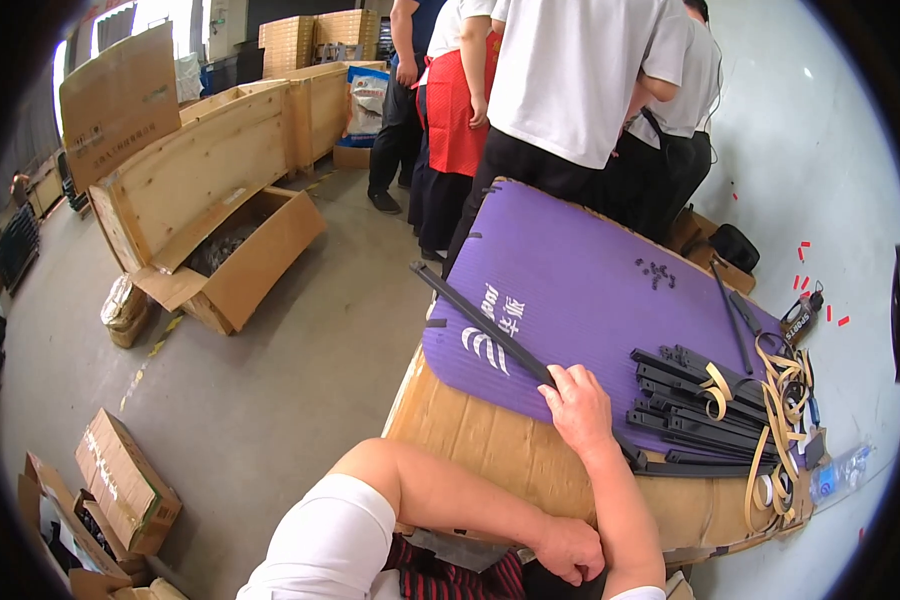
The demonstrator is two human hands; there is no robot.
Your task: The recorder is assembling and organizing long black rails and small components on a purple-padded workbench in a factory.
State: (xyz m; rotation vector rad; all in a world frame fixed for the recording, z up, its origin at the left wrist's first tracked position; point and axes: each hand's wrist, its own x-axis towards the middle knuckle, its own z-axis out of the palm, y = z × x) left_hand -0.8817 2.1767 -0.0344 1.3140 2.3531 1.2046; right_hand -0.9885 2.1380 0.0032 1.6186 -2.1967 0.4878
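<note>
My right hand (576, 406) lies on a purple foam mat (570, 280), fingers bent over a long black bar (480, 322) that runs diagonally across the mat's left edge. My left hand (570, 550) is curled into a fist low by my lap, against a dark red striped cloth (450, 578), and holds nothing. A pile of several black bars (700, 412) lies just right of my right hand, with tan straps (782, 395) looped over it. The mat covers a cardboard-wrapped table (490, 440).
Small black parts (655, 272) and a thin black rod (730, 318) lie farther back on the mat. A plastic bottle (840, 470) sits at the right edge. People in white shirts (570, 80) stand behind the table. An open wooden crate (220, 220) and cardboard boxes (125, 480) stand on the floor at left.
</note>
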